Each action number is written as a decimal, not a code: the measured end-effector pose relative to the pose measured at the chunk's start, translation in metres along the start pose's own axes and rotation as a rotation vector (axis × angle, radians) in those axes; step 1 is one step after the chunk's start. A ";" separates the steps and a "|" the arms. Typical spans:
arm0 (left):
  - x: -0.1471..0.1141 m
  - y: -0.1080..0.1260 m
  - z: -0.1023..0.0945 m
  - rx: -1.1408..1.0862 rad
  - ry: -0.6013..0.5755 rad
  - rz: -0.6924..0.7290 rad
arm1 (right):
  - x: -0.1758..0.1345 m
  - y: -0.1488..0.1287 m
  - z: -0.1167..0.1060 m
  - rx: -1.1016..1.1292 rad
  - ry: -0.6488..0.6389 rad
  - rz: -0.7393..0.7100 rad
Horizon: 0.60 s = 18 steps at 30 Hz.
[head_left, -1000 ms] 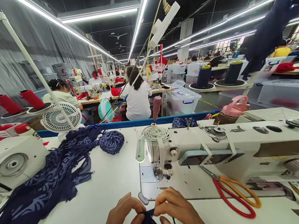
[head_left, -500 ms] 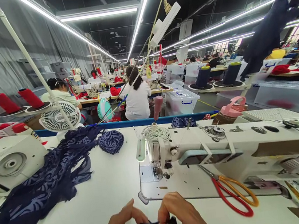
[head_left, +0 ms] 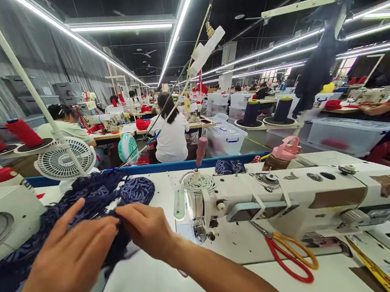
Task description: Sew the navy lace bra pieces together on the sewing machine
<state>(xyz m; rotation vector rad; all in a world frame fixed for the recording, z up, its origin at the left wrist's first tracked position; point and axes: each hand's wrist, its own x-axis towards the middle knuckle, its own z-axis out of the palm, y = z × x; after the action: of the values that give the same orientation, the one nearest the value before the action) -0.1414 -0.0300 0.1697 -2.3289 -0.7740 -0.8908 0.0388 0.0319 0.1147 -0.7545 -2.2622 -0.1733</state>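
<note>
My right hand (head_left: 148, 228) reaches across to the left, closed in a pinch on a dark navy piece of fabric (head_left: 121, 244) that hangs below its fingers. Beside it my left hand (head_left: 75, 250) has its fingers stretched out, the tips close to the right fingertips. Both are above a heap of patterned navy fabric strips (head_left: 86, 191), partly hidden by the hands. A rolled navy patterned bundle (head_left: 138, 191) lies just behind my right hand. To the right stands a white sewing machine (head_left: 316, 197).
Red-and-orange-handled scissors (head_left: 288, 253) lie before the machine. A yellow tape measure (head_left: 372, 266) is at the lower right. A white fan (head_left: 65, 158) and red thread cones (head_left: 24, 133) stand at the left. A person in white (head_left: 170, 137) sits ahead.
Both hands have moved from the table's front edge up and left to the fabric heap. My left hand's fingers have straightened off the dark cloth. The view has shifted right.
</note>
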 end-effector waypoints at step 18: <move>-0.047 0.102 0.177 -0.449 -0.141 -0.002 | -0.177 0.073 -0.043 -0.017 -0.397 0.117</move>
<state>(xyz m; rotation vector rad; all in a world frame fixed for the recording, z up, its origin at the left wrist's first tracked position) -0.0288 -0.0031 -0.0050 -2.8082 -0.6852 -0.9901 0.2052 -0.0050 0.0177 -0.9996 -2.5794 0.0163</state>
